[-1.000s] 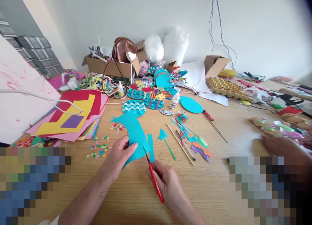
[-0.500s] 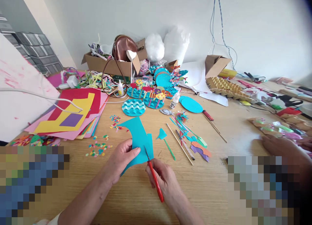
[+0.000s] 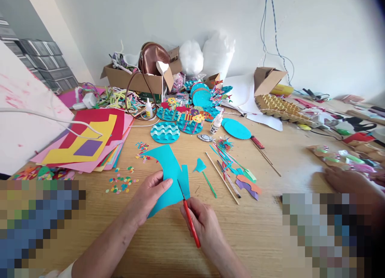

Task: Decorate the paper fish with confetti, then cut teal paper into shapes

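Observation:
My left hand (image 3: 153, 193) pinches a turquoise paper sheet (image 3: 170, 165) by its left side, thumb on top. The sheet has a curved left edge and a narrow strip at its upper right, parted from the rest by a notch. In my right hand (image 3: 201, 220) are red-handled scissors (image 3: 191, 224), their blades over the sheet's lower right part. Right of the sheet lie a small turquoise scrap (image 3: 200, 165) and a green stick (image 3: 209, 185). A turquoise oval with pale waves (image 3: 165, 132) rests just beyond the sheet.
Stacked coloured papers (image 3: 90, 139) lie at left, paper dots (image 3: 123, 183) nearer. Sticks (image 3: 222, 177) and paper strips lie right of centre. Glue bottles (image 3: 215, 123), turquoise ovals (image 3: 237, 128) and a cardboard box (image 3: 126, 80) stand further back. Another person's hand (image 3: 345, 181) is at far right.
The notch in the turquoise sheet has opened wider, its right strip now leaning apart from the main part. Both hands have barely moved.

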{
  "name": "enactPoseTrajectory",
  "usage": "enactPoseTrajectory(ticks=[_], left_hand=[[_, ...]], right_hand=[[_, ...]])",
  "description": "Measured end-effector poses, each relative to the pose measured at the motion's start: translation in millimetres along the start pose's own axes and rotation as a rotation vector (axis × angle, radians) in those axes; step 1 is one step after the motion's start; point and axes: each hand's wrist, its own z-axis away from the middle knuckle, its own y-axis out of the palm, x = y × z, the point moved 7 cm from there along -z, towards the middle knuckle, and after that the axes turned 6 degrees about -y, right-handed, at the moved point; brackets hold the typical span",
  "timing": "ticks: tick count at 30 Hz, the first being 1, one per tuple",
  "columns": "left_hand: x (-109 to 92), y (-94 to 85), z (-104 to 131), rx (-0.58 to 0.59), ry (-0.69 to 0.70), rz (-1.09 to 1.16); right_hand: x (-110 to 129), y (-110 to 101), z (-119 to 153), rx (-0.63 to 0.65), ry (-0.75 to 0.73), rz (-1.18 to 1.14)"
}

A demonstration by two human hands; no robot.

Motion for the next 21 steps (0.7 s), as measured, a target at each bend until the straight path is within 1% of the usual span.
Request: enactPoseTrajectory(ticks=[3,6,9,13,16,21], left_hand=[[-2,-6.1,-2,-0.034,0.050,-0.024],[-4,-9.3,-2,-0.072,0.068,-0.097],[-1,-7.6,-2,-0.077,0.039,-0.119],[8,-4.6,-3,-0.081,-0.019,-0.094],[11,-1.8,-4,-0.061,-0.024,-0.098],[10,-1.6,-4,-0.069,-0.010,-0.153]], right_hand=[[0,1,0,0.003,-0.006,-0.009],[-4,4,1,0.025,0.030,-0.051],[-8,7,2,0.051,0.073,-0.103],[-10,8,3,0.070,0.115,-0.136],[-10,7,2,0.067,0.131,-0.160],[-9,7,2,0.036,0.107,-0.166]])
